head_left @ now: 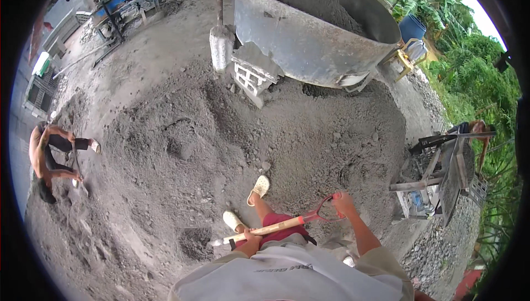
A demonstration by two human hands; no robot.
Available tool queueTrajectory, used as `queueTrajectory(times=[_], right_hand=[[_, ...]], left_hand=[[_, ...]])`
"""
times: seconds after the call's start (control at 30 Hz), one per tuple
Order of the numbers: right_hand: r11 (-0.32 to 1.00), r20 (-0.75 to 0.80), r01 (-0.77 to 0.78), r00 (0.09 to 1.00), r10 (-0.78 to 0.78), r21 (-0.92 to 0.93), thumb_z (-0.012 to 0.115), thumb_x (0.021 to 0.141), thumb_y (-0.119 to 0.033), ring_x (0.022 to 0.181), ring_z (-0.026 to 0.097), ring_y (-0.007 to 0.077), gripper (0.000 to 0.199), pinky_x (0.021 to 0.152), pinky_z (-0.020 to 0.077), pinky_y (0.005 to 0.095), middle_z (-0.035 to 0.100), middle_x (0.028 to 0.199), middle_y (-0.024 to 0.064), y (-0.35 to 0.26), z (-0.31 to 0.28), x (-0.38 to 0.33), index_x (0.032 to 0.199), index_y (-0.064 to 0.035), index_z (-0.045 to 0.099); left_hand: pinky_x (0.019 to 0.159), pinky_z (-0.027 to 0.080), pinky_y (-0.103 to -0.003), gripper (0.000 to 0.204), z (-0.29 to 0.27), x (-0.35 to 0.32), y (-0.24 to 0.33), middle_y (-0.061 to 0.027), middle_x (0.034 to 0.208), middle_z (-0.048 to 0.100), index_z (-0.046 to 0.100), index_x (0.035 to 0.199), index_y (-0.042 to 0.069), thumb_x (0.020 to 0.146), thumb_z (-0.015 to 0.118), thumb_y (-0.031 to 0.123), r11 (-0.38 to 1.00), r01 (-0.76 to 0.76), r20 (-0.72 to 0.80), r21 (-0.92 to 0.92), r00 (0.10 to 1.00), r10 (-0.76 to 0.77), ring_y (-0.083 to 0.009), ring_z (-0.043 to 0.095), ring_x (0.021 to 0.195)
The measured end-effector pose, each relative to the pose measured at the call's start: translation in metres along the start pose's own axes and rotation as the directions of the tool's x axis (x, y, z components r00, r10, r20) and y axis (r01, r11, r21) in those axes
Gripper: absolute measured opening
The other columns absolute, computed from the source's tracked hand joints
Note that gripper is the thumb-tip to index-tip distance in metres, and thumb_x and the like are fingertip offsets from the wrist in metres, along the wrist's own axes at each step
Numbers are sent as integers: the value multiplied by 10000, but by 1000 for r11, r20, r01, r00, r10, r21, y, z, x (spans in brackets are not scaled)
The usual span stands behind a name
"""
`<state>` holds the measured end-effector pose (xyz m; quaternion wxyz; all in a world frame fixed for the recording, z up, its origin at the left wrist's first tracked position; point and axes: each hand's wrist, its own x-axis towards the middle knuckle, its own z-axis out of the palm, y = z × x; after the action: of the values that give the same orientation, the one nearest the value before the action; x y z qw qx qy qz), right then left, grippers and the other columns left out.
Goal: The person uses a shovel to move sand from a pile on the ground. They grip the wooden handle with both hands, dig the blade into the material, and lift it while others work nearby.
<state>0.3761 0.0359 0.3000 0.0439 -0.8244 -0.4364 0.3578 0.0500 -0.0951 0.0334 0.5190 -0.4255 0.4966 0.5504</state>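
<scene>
I hold a shovel [283, 225] low across my body, its red D-shaped grip to the right and its wooden shaft sloping down to the left. My right hand [343, 204] is closed round the red grip. Lower on the shaft, near the metal socket, my left hand [252, 235] is wrapped round the wood. Past the socket, a dark square-edged patch [195, 243] looks like the blade covered with grey mix; its edges blend into the ground. A broad heap of damp grey sand or gravel mix [326, 141] spreads before my feet.
A large round metal mixing drum [309, 30] with grey material stands ahead, beside hollow blocks [251, 77] and a post [221, 47]. At left, another person [52, 155] bends over with a tool. A wooden stand [450, 174] is at right; a blue barrel [412, 28] lies beyond.
</scene>
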Motion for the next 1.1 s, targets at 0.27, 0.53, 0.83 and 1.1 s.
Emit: queueTrajectory(times=[0.27, 0.53, 0.83, 1.1], right_hand=[[994, 60, -107, 993, 106, 7, 633, 627, -128, 530, 596, 246, 263, 436, 462, 359, 603, 711, 142, 65, 0, 87, 845, -11, 542], [834, 159, -298, 954, 253, 464, 613, 626, -120, 451, 545, 185, 265, 381, 407, 314, 557, 619, 94, 88, -12, 68, 856, -13, 537], [187, 136, -200, 942, 308, 962, 597, 624, -80, 521, 527, 165, 197, 469, 418, 302, 532, 614, 55, 18, 134, 82, 796, -20, 521], [-441, 363, -422, 906, -216, 792, 554, 688, -100, 552, 539, 173, 129, 410, 425, 321, 550, 690, 56, -182, 32, 99, 814, -83, 534]], left_hand=[[712, 433, -399, 214, 21, 3, -47, -10, 605, 436, 359, 652, 155, 783, 457, 294, 996, 90, -109, 7, 990, -88, -191, 446, 611], [730, 426, -448, 249, 92, 28, -17, -106, 718, 488, 430, 677, 82, 746, 449, 321, 825, -127, 216, 551, 976, 6, -279, 492, 691], [522, 427, -396, 211, 422, -63, 86, -69, 605, 464, 465, 683, 100, 755, 549, 279, 577, -559, 475, 596, 824, 309, -224, 486, 552], [507, 452, -351, 330, 747, -270, 14, -80, 638, 562, 585, 775, -23, 704, 636, 294, -147, -922, 911, 358, 310, 274, -193, 560, 568]])
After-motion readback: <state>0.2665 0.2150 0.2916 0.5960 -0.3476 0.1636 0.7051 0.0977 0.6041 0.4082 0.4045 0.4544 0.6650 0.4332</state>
